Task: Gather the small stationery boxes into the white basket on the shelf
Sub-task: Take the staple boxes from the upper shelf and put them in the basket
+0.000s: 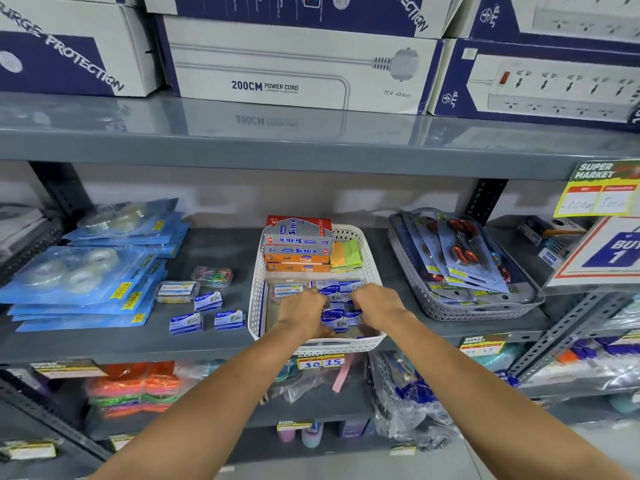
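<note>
Small blue boxes [337, 308] lie piled in the front of the white basket [372, 268] on the gray shelf [225, 341]. Both arms reach straight in. The left hand [304, 308] and right hand [375, 303] rest knuckles-up on the pile, fingers curled down, maybe holding boxes; I cannot tell. Three more boxes [207, 311] sit left of the basket.

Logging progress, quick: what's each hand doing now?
Left hand: curled among small blue stationery boxes in the white basket; grip unclear.
Right hand: same, unclear.
</note>
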